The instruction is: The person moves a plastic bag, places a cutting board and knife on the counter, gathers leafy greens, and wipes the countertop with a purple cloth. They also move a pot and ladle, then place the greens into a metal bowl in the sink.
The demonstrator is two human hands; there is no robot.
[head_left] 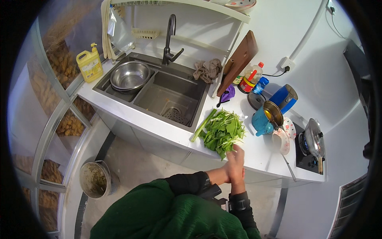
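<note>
My left hand (pixel 224 174) lies across my right wrist, its fingers seeming wrapped round it and mostly hidden behind. My right hand (pixel 235 160), a little blurred, reaches up over the counter's front edge. Its fingers are apart and hold nothing that I can see. Just beyond the fingertips lies a heap of leafy greens (pixel 223 133) with pale, thin-cut strips among the leaves. A long green stalk (pixel 203 125) rests along the heap's left side.
A dark sink (pixel 171 93) with a steel bowl (pixel 130 75) is at left. Right of the greens stand a blue pot (pixel 262 120), patterned bowls (pixel 281 140) and a lidded pan (pixel 314 137) on the stove. A cutting board (pixel 241 59) leans behind. A bucket (pixel 95 180) stands below.
</note>
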